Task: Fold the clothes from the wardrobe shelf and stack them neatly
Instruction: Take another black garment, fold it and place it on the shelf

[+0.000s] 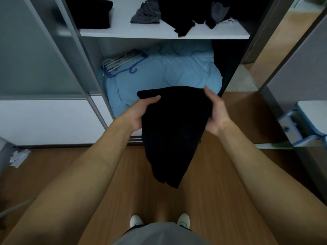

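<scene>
- A black garment [173, 129] hangs in mid-air before the open wardrobe, in the middle of the scene, above the wooden floor [212, 174]. Its far part is spread flat between the two hands, and the rest droops towards the near side in a narrowing fold.
- The left hand [141, 114] grips the garment's left edge, with the thumb lying on top of the cloth and the fingers hidden beneath it.
- The right hand [214, 112] grips the right edge, thumb up at the far corner and fingers curled under the fabric, out of sight.
- On the far white shelf [159, 33], a folded black pile [90, 12] sits at the left, a crumpled grey garment [146, 14] in the middle, and loose black clothes [185, 15] to the right, one end hanging over the shelf edge.
- Below the shelf lies a pale blue duvet [168, 73], with a bundle of hangers [122, 62] resting on its left.
- An open drawer [297, 124] juts out at the right.
- Two white shoes [136, 221] stand at the near edge.
</scene>
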Tool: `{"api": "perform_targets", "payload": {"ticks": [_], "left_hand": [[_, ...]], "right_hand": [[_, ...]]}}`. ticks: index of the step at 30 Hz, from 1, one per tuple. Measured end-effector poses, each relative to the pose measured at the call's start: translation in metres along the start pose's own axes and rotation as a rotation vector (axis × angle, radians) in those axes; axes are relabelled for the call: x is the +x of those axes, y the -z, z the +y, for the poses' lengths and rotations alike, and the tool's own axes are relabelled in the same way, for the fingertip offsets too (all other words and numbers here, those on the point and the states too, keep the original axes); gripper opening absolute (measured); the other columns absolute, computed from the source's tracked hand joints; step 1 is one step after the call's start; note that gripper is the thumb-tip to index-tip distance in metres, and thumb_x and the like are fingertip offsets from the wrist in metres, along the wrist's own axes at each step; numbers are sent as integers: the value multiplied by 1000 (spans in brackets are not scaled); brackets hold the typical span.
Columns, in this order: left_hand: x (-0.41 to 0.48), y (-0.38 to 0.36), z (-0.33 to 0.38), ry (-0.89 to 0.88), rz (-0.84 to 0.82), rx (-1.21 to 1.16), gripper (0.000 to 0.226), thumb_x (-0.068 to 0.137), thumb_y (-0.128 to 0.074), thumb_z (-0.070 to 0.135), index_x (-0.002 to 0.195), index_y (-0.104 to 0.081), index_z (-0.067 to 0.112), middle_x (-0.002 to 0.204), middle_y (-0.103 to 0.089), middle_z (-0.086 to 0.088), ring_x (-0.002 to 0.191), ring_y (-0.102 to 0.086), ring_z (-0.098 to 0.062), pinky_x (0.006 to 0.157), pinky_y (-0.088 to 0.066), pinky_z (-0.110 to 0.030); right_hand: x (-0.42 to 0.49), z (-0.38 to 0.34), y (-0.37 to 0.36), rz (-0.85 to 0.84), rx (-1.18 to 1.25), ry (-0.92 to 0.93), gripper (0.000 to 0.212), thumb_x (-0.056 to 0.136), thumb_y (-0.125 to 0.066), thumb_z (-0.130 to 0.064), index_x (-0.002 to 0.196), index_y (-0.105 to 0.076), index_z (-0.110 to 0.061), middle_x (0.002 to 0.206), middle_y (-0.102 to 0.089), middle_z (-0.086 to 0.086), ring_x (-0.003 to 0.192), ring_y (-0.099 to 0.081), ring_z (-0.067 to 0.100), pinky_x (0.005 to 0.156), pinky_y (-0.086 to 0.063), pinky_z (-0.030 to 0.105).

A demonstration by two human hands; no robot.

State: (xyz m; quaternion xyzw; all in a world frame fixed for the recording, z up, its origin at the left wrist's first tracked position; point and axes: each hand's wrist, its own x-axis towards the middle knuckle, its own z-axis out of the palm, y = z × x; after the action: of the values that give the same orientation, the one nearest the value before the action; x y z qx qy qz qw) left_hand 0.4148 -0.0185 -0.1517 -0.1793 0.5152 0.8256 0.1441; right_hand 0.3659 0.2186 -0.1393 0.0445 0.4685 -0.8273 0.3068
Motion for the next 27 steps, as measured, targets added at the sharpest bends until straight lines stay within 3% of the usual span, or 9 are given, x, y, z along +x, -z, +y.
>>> {"api": "perform_targets", "payload": {"ticks": [5, 8, 10, 12, 14, 19, 21, 24, 27], "left_hand": [[1, 16, 3, 127, 88, 96, 31, 88, -72, 39, 103, -72, 12, 86, -77, -4, 73, -74, -16, 58, -57, -25], [-7, 34, -8, 158, 90, 59, 50, 76, -80, 49, 110, -73, 13, 101, -77, -7, 86, -75, -18, 64, -59, -27], [-13, 40, -18, 144, 38, 2, 51, 74, -82, 48, 110, -75, 14, 111, -75, -8, 95, -74, -21, 68, -59, -29], [-14, 40, -27, 81, 19, -16, 43, 83, -77, 34, 119, -70, 10, 117, -73, -11, 101, -73, -22, 73, -60, -30], [-10, 35, -31, 3, 91, -5, 34, 92, -69, 17, 124, -65, 5, 114, -73, -15, 95, -73, -24, 71, -60, -31], [1, 30, -32, -56, 187, 71, 20, 95, -66, 20, 112, -68, 9, 102, -76, -11, 88, -75, -23, 68, -59, -29], [4, 31, -32, -67, 188, 182, 32, 90, -72, 32, 114, -67, 11, 103, -77, -9, 91, -75, -21, 71, -59, -28], [4, 35, -32, 18, 58, 331, 63, 71, -85, 51, 121, -66, 18, 111, -76, -2, 103, -72, -17, 86, -56, -26], [6, 39, -36, 45, -20, 291, 57, 72, -87, 37, 120, -66, 14, 113, -75, -6, 105, -71, -19, 81, -58, -25]], "right_hand": [[-3, 18, -14, 130, -306, 75, 30, 97, -59, -7, 125, -62, 4, 122, -67, 23, 110, -67, 33, 91, -58, 38], [-1, 19, -21, 184, -247, 28, 28, 99, -57, -8, 124, -63, 3, 118, -70, 21, 107, -68, 32, 87, -59, 38], [2, 21, -25, 220, -196, -37, 26, 99, -57, -11, 122, -64, 0, 116, -71, 18, 104, -70, 31, 86, -60, 39], [3, 22, -26, 235, -147, -87, 27, 100, -58, -18, 121, -66, -2, 115, -72, 14, 96, -72, 27, 85, -60, 39], [2, 23, -23, 195, -121, -113, 31, 98, -60, -26, 121, -67, -6, 116, -72, 11, 97, -71, 25, 89, -58, 38], [-1, 37, -12, 132, -506, 100, 24, 94, -66, -13, 118, -68, -6, 111, -74, 12, 104, -71, 26, 94, -56, 37], [0, 42, -11, 174, -476, 137, 23, 97, -61, -11, 119, -66, -5, 113, -73, 13, 104, -71, 25, 95, -56, 38], [3, 45, -10, 211, -307, 90, 23, 100, -56, -11, 119, -66, -2, 113, -73, 15, 104, -71, 28, 92, -57, 40], [5, 47, -7, 194, -144, 9, 28, 98, -60, -15, 122, -65, -3, 115, -72, 15, 105, -71, 28, 91, -58, 39]]}}
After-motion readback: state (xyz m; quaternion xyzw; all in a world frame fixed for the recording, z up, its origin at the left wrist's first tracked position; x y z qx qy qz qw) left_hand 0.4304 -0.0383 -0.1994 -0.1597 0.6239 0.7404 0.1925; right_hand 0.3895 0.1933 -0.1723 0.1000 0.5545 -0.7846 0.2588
